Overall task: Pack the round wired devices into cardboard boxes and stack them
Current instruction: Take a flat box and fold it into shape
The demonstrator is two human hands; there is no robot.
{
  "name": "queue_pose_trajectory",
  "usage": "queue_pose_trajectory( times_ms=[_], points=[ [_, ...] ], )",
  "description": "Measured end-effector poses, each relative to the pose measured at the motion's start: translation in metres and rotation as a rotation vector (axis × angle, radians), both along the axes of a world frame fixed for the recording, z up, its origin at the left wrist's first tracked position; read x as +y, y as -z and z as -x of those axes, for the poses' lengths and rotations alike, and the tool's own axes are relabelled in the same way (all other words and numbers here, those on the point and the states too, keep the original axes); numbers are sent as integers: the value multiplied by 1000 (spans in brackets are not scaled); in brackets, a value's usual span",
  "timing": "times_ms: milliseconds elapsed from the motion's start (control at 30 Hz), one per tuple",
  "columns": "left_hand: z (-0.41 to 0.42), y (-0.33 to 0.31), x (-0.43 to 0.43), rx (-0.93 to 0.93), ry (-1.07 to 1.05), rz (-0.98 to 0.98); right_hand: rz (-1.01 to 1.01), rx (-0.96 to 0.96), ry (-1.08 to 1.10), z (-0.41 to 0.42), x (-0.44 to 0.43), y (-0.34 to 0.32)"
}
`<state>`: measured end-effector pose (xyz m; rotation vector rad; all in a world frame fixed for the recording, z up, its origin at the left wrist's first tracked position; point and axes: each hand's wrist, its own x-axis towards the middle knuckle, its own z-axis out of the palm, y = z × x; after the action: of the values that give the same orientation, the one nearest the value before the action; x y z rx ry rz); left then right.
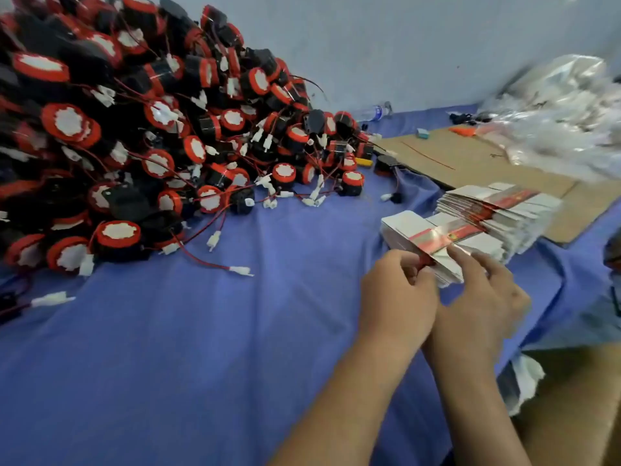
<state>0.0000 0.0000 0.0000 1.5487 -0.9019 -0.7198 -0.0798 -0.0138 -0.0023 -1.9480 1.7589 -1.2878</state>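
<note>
Even, soft daylight; right edge motion-blurred, corners stretched by wide-angle.

The heap of round black-and-red wired devices (pixel 134 129) is cut off by the left and top edges. The crumpled clear plastic bags (pixel 557 112) are blurred and cropped at the right edge. The near end of the banded stack of flat white cardboard boxes (pixel 437 237) is hidden by the left hand (pixel 396 297) and the right hand (pixel 487 297). Its print cannot be read.

Bare left hand (pixel 396 297), bare right hand (pixel 484 297), bare forearms (pixel 353 398)
</note>
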Motion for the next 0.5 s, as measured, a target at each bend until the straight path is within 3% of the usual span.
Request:
queue_pose_trajectory(
  times_ms=[67, 233, 500],
  points=[
    [4, -2, -18, 41, 1, -70, -76, 20, 94, 4, -11, 2],
    [11, 2, -59, 7, -40, -142, -229, 163, 64, 8, -42, 12],
    [9, 18, -74, 169, -71, -175, -203, 93, 22, 14, -48, 24]
  ],
)
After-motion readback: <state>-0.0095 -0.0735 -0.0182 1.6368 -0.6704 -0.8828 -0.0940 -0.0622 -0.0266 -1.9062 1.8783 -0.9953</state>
